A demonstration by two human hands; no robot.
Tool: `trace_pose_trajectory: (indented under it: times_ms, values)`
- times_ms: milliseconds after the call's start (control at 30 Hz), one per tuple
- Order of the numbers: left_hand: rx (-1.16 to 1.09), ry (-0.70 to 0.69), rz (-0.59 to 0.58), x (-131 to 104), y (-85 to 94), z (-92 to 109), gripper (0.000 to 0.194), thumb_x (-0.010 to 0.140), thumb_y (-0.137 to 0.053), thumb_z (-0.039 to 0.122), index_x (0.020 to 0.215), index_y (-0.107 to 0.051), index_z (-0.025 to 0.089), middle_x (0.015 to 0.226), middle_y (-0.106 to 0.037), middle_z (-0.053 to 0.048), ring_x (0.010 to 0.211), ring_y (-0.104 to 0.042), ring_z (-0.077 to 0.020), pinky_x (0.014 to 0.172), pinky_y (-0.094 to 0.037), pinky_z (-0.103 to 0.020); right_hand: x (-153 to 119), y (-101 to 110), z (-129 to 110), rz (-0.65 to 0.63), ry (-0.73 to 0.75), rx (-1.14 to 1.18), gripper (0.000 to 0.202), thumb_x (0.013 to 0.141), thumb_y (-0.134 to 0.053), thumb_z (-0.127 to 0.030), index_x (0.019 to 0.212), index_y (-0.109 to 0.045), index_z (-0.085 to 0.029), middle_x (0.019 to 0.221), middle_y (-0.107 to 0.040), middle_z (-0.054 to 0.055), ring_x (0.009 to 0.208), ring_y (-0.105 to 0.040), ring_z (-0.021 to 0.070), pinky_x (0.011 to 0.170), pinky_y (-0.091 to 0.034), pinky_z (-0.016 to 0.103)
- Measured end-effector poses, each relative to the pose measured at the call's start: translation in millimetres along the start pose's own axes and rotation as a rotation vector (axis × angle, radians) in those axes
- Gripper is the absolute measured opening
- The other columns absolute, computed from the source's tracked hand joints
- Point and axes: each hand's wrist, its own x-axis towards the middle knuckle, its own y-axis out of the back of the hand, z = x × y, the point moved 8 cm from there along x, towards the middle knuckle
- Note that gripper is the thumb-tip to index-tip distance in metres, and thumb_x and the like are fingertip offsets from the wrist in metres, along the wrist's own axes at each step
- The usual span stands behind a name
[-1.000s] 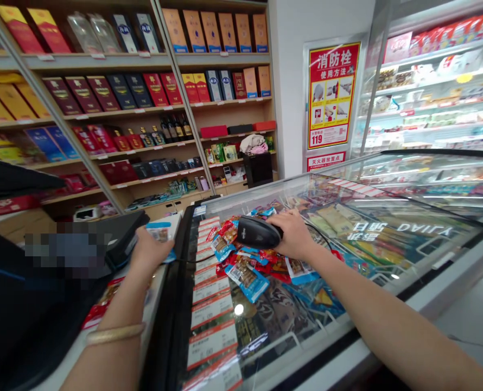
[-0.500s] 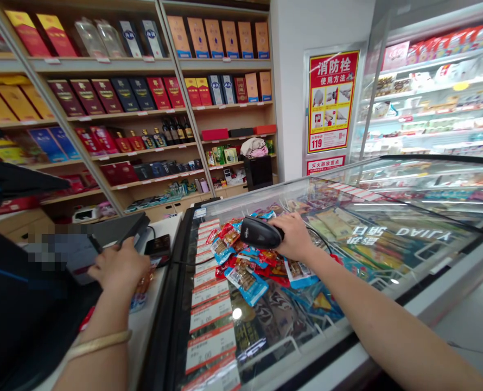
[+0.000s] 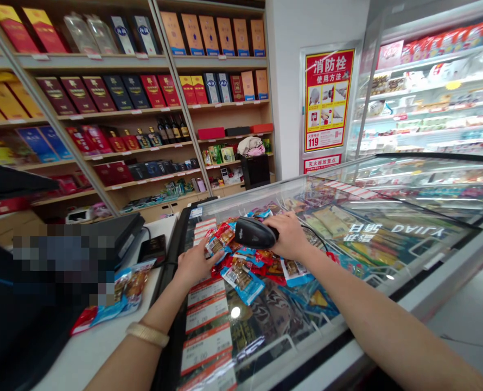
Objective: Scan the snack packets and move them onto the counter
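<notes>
My right hand (image 3: 289, 234) is wrapped round the handle of a black barcode scanner (image 3: 254, 232), held over a pile of red and blue snack packets (image 3: 243, 278) on the freezer's glass top. At the left edge of this pile, my left hand (image 3: 195, 264) has its fingers on a small blue and red packet (image 3: 216, 245); the fingertips are partly hidden by it. More snack packets (image 3: 123, 293) lie on the white counter (image 3: 138, 323), left of my left wrist.
A glass-topped freezer (image 3: 290, 339) with price labels (image 3: 207, 347) along its left side fills the front. A dark phone-like device (image 3: 152, 250) and black checkout equipment (image 3: 123, 233) are at left. Shelves of boxes (image 3: 121, 92) stand behind.
My left hand has moved right from the checkout equipment to the packet pile on the freezer, uncovering the packets on the counter. My right hand still holds the scanner over the pile.
</notes>
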Motion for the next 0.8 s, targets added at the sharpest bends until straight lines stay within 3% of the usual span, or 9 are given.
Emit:
trace_pose_trajectory:
  times_ms: [200,567,800]
  values:
    - [-0.138,0.111,0.009,-1,1.9,-5,0.076,0.081,-0.07,0.05,0.149,-0.046,0.023,0.118,-0.076,-0.01,0.114,-0.069,-0.0293,0.098,-0.047,-0.04,1,-1,-3,-0.023,0.013,-0.01,0.026,0.069,-0.07,-0.031,0.093,-0.071,-0.023,0.096,-0.079,0.005,0.09,-0.066,0.0236,0.081,-0.027,0.035]
    - [-0.157,0.137,-0.02,-2,2.3,-4,0.059,0.084,-0.064,0.049,0.14,-0.059,0.029,0.11,-0.078,-0.006,0.111,-0.07,-0.0302,0.092,-0.049,-0.04,0,-5,0,-0.059,-0.005,-0.045,0.028,0.069,-0.071,-0.031,0.096,-0.072,-0.024,0.097,-0.078,0.005,0.092,-0.066,0.0246,0.082,-0.027,0.037]
    - [-0.311,0.054,0.041,8,-1.8,-19,0.046,0.072,-0.072,0.041,0.116,-0.072,0.027,0.082,-0.076,0.0,0.078,-0.072,-0.0214,0.07,-0.051,-0.029,1,-6,8,-0.071,-0.057,-0.044,0.027,0.071,-0.071,-0.029,0.097,-0.072,-0.025,0.103,-0.078,0.005,0.097,-0.066,0.0245,0.085,-0.031,0.037]
